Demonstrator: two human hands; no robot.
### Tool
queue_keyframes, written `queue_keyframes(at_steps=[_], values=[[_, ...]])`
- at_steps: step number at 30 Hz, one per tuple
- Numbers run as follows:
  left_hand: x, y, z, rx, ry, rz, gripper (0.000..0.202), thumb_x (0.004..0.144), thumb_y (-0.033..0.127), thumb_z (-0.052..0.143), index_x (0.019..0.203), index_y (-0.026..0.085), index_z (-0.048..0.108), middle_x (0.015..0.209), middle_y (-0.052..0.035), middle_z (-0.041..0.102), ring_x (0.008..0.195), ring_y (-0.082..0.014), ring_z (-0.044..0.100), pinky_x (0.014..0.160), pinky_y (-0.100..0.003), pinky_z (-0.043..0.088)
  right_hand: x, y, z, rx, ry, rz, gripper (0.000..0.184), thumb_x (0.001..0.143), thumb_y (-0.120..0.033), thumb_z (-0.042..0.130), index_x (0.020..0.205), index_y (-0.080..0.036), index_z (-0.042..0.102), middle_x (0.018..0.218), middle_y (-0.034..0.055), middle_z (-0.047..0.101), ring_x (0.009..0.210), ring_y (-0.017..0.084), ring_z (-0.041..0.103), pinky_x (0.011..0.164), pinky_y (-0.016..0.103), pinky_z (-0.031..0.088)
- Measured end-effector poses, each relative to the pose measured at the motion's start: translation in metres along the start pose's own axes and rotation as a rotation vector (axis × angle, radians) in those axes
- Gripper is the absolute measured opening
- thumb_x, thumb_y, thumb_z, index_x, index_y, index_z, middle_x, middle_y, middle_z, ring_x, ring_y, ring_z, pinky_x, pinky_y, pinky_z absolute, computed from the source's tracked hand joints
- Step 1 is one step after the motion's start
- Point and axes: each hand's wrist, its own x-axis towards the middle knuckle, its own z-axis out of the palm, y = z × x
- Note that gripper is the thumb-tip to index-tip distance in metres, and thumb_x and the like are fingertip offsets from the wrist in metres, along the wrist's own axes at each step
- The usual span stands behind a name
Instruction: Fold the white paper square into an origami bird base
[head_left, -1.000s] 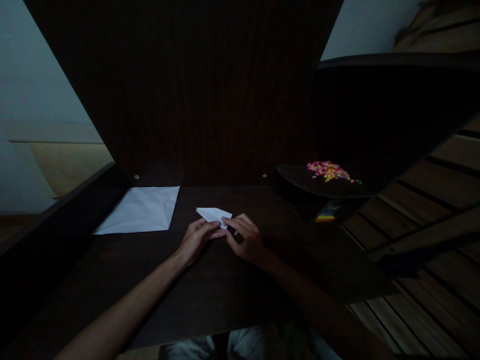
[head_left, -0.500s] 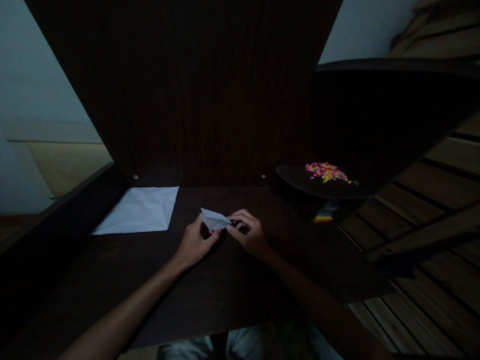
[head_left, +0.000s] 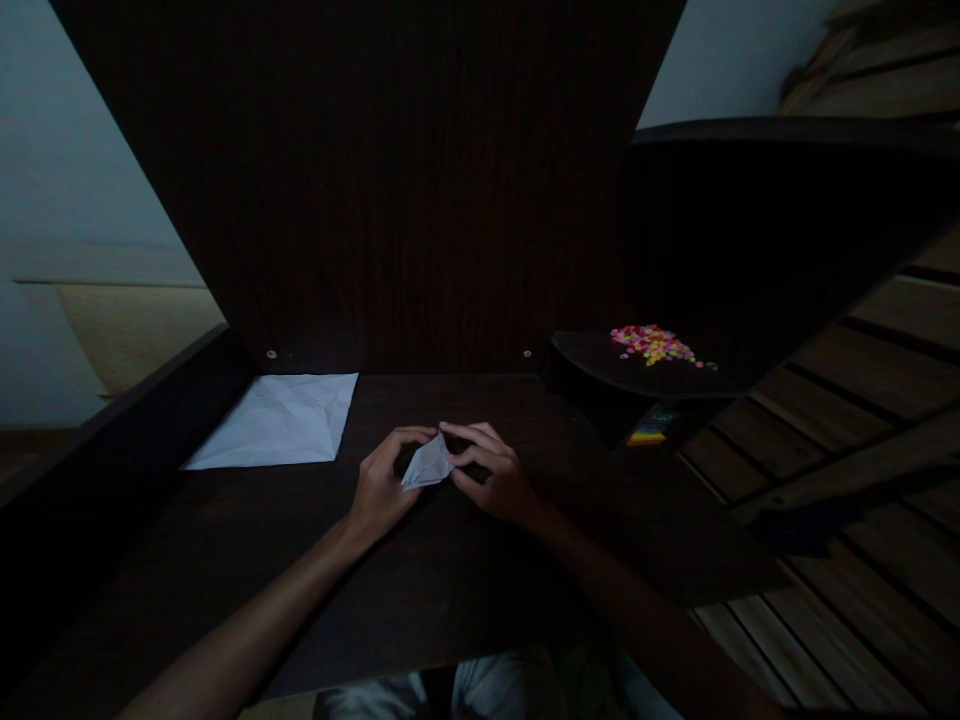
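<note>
A small piece of folded white paper (head_left: 427, 464) is held between my two hands, just above the dark desk top. My left hand (head_left: 382, 478) grips its left side, the fingers curled behind it and the thumb low and partly hidden. On the other side, my right hand (head_left: 491, 468) pinches the paper's right edge with its fingertips, the index finger reaching to the top corner. The paper is tilted, with a pointed end toward the lower left. Dim light hides the finer folds.
A larger creased white sheet (head_left: 281, 420) lies at the desk's back left. Small colourful pieces (head_left: 652, 344) are heaped on a curved corner shelf (head_left: 600, 365) at the right, above a yellow-and-blue item (head_left: 649, 430). A dark panel (head_left: 435, 200) rises behind the desk (head_left: 360, 620).
The folded paper has been turned, so its point now faces lower left rather than right. My fingers have shifted around it, the right index finger moving to its top corner.
</note>
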Motion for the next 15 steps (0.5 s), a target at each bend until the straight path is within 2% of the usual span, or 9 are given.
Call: queue_keyframes(at_steps=[7,15], values=[[0.0004,-0.0075,-0.0010,0.066,-0.060,0.098,0.030,0.075,0.008,0.061,0.104,0.017,0.062,0.098,-0.0078,0.067,0.090,-0.0196,0.065,0.078,-0.029,0.052,-0.0007,0.0023,-0.0012,-0.020,0.011,-0.024,0.014,0.076,-0.010,0.064,0.085,-0.022,0.065,0.116,0.0087,0.065,0.099,0.022,0.058,0.083,0.041,0.049],[0.0032,-0.0047,0.0016,0.075,-0.046,0.051,0.013,0.078,0.015,0.064,0.092,0.016,0.065,0.087,-0.0056,0.068,0.081,-0.0178,0.064,0.073,-0.027,0.051,-0.0019,0.0041,-0.0008,-0.026,0.073,0.029,0.026,0.076,-0.010,0.062,0.099,-0.023,0.065,0.103,0.0070,0.067,0.095,0.021,0.060,0.082,0.039,0.049]])
